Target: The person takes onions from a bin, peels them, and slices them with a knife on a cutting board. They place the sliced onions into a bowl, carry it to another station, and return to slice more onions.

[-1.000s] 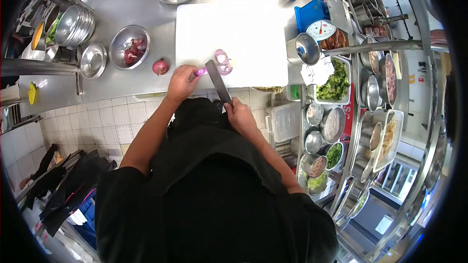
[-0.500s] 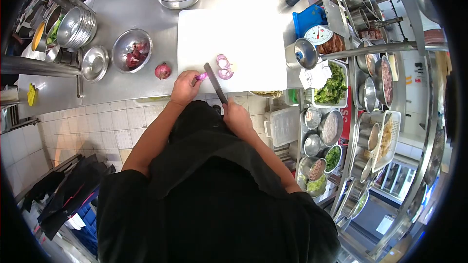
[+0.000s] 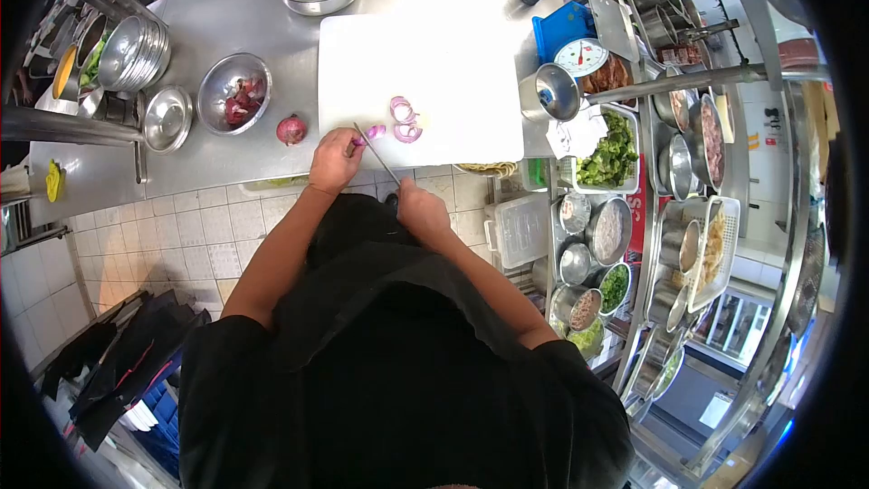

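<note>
Knife (image 3: 378,155) swung L, R hand (image 3: 423,207) gripping it; L hand (image 3: 334,161) curled, pinching onion pc (image 3: 359,140)

Both sides gripping, forearms (image 3: 282,246) angled inward.
Left hand (image 3: 333,163) pinching, fingers (image 3: 342,138) bent; right hand (image 3: 424,208) closed, right of left grip, nearer the torso (image 3: 398,380).

Long grey steel knife (image 3: 377,154) swung closer to left hand (image 3: 334,163), now edge-on | glossy purple onion piece (image 3: 377,130) now right of blade

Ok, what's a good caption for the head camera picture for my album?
Left hand on purple onion, right hand gripping a knife, over a white cutting board.
</note>
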The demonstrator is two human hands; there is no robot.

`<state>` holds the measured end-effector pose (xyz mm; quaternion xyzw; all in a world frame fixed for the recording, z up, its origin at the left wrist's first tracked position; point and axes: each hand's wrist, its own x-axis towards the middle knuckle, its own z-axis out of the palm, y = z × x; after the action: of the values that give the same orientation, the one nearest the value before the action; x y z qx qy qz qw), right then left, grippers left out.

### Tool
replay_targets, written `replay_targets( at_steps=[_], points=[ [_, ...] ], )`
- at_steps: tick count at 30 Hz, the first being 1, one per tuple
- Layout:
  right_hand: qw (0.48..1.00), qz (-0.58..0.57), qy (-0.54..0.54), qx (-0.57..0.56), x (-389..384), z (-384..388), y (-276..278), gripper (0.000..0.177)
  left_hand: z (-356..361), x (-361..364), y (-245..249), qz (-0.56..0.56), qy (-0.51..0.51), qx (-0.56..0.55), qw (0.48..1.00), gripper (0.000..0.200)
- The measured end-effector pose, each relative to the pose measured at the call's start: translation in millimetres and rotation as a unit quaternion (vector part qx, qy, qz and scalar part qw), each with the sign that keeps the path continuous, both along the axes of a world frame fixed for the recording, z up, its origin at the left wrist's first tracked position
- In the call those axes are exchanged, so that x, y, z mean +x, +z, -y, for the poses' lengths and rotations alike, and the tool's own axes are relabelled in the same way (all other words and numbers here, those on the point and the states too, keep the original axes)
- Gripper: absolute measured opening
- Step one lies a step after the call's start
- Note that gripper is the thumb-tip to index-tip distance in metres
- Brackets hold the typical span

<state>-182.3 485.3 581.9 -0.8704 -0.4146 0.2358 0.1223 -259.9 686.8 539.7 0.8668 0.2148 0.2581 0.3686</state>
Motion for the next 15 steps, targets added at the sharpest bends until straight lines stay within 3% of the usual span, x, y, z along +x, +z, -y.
replay_targets(
  at_steps=[5,6,11,15],
  points=[
    [0.996,-0.047,-0.059,0.04,8,19,50,0.022,5,3,7,-0.024,-0.003,0.005,1.0,0.03],
    [0.995,-0.048,-0.078,0.049,10,25,57,0.023,7,7,12,-0.039,-0.009,0.05,0.998,0.03],
    [0.985,-0.046,-0.156,0.056,31,66,53,0.027,-5,36,6,-0.166,-0.099,0.223,0.956,0.035],
    [0.979,-0.052,-0.19,0.043,36,94,44,0.03,-30,48,7,-0.191,-0.074,0.236,0.95,0.03]
  ],
)
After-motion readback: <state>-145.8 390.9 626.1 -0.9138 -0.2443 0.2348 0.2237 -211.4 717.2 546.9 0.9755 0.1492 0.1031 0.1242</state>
